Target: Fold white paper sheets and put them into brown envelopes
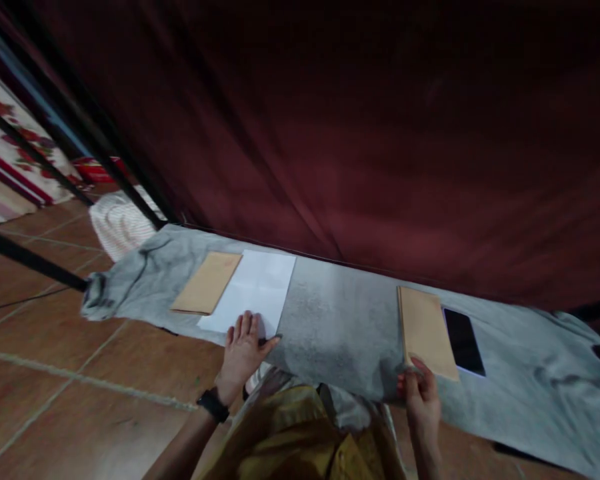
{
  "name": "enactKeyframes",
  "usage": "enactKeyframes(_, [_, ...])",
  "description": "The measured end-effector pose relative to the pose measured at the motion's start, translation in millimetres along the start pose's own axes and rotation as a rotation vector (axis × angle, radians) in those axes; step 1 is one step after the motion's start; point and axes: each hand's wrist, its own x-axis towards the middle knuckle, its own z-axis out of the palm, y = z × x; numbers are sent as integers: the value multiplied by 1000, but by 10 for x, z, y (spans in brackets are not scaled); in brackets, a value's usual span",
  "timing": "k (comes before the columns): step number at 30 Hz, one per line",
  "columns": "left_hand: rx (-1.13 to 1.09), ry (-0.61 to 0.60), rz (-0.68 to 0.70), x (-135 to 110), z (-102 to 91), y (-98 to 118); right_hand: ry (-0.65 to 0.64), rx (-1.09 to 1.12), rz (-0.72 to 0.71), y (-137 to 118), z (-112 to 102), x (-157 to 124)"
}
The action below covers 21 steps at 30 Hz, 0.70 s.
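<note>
My left hand (245, 347) lies flat with its fingers spread over the near edge of a white sheet of paper (265, 287). A flat piece of brown paper (207, 283), which looks folded, sits against the sheet's left side. Further right is a second folded brown paper (427, 330), with several layers showing along its left edge. At its near left corner my right hand (420, 388) is closed, thumb and fingers pinching that corner. Beside it on the right rests a phone (463, 340) with a dark screen and a purple rim.
Grey cloth (340, 320) covers the long narrow surface under the papers. A dark red curtain (355, 167) hangs right behind it. Black metal bars (35, 260) stand at the left, near a striped white cloth (125, 223) on the tiled floor (45, 387).
</note>
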Motion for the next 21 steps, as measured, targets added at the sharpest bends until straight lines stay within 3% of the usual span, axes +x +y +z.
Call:
enactKeyframes(4, [26,-22,45,-48,-40,-13,-120,-198,-31,47,205,-37])
enactKeyframes(9, [-9,-71,144,-30,-90,-14,-186,-483,-140,37,261,-57])
enactKeyframes(17, [-119,-33,102,55,-115,4,-215,-570,-181,33,227,-46])
enactKeyframes(21, [-148,28,181,46,-210,101,-174,-631,-205,29,263,-63])
